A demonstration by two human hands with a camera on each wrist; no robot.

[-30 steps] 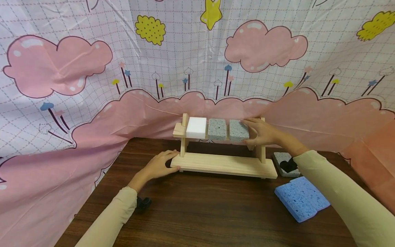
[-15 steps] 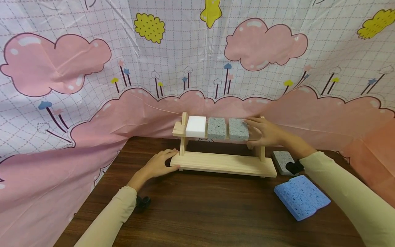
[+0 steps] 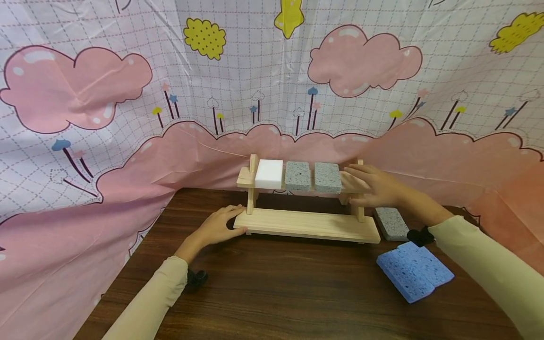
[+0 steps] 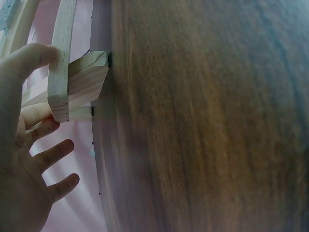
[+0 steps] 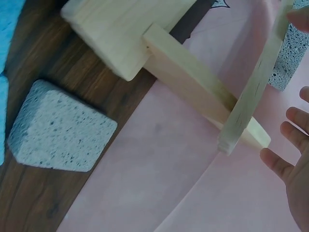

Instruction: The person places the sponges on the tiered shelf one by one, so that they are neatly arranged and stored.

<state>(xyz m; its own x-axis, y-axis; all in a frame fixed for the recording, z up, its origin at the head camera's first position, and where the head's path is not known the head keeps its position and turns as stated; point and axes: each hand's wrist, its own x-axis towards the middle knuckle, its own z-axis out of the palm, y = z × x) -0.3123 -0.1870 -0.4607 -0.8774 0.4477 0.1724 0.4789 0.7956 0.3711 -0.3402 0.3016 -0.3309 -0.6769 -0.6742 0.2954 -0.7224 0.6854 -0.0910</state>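
A small two-tier wooden rack (image 3: 306, 225) stands on the table. On its upper board sit a white block (image 3: 269, 174), a grey speckled sponge-like block (image 3: 298, 175) and a second grey speckled block (image 3: 327, 177), side by side. My left hand (image 3: 218, 225) pinches the left end of the lower board between thumb and index finger; in the left wrist view the other fingers (image 4: 60, 152) are spread apart. Beside the upper board's right end is my right hand (image 3: 380, 189), with its fingers extended. It holds nothing and is apart from the blocks.
Another grey speckled block (image 3: 391, 224) lies on the table right of the rack, below the right forearm. Two blue sponges (image 3: 415, 271) lie in front of it, touching or overlapping. A patterned cloth (image 3: 297, 108) hangs close behind the rack.
My right hand has left the right-hand grey block and moved right, away from it. The block stays on the upper board. The left hand keeps its place on the rack.
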